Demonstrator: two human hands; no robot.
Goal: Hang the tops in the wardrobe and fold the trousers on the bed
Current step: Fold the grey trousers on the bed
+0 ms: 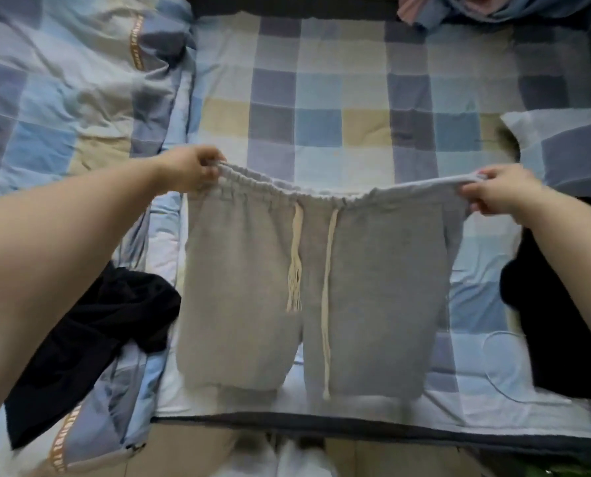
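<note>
Head view: grey cotton drawstring shorts [321,287] held up over the near edge of the checked blue-and-cream bed [321,98], waistband stretched between left hand [190,173] and right hand [500,194], fingers of both pinching its ends. Black garments [91,342] near both side edges.

Left hand [191,173], right hand [497,191] pinch grey shorts [321,287] waistband above bed [321,108].

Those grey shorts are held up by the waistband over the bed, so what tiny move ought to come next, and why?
Probably lower the grey shorts flat onto the checked bed sheet. The left hand and right hand each pinch one end of the waistband, stretched wide, and the legs hang straight with the drawstrings dangling. The sheet beyond looks free for folding.
</note>
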